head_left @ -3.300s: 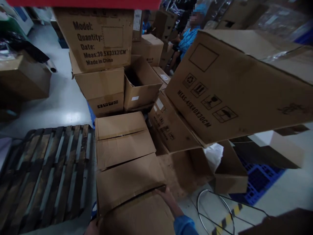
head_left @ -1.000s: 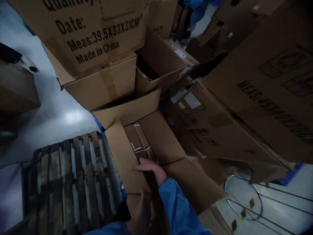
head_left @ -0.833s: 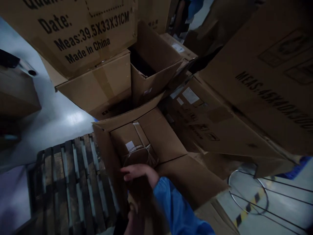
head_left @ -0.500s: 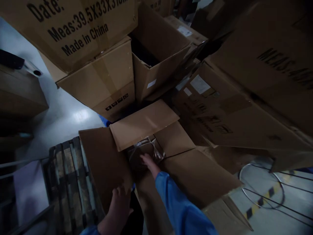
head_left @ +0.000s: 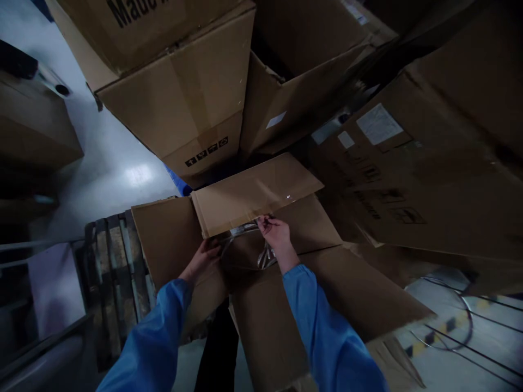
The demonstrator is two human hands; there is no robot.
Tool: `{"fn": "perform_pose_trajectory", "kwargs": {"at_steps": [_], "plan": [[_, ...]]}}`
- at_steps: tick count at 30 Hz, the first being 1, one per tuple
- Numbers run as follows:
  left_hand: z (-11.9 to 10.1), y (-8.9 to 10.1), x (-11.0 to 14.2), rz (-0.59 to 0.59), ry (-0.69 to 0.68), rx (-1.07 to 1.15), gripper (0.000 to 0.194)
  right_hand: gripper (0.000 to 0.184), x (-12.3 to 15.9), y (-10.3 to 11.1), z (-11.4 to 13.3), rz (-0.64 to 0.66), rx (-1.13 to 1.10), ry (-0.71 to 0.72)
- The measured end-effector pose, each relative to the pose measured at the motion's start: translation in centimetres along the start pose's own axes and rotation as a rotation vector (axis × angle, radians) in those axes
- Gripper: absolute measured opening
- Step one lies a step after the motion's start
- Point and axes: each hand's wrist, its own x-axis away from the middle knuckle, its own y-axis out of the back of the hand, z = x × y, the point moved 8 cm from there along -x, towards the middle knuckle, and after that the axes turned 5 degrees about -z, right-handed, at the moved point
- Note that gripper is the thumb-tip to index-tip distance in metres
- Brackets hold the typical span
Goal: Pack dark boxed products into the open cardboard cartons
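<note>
The near carton sits between the pallet on the left and the side carton on the right. Behind it stand the stacked cartons, with the rear box to their right. The wire ring is over front right.

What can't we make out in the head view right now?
- What the left hand and right hand grip: head view, fingertips small and in shadow.
- Far end of the open box's contents: head view, behind the far flap.
- Full lettering on the upper-left carton: head view, cut by the top edge.
- Print on the large white label: head view, blurred.
</note>
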Motion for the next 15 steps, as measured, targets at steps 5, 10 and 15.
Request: {"fn": "perform_pose_trajectory", "kwargs": {"at_steps": [5, 10, 15], "plan": [[-5.8, 5.5, -3.6, -0.199, -0.215, 0.378, 0.077, 0.026, -2.6, -4.0, 2.1, 0.079, 0.331, 0.079], [-11.6, 11.3, -6.6, -0.329, -0.525, 0.342, 0.087, 0.032, -4.6, -5.2, -1.2, 0.095, 1.046, 0.061], [-12.1, 12.6, -10.5, -0.360, -0.540, -0.111, 0.085, 0.035, -4.2, -2.2, -2.4, 0.200, 1.628, 0.135]]}}
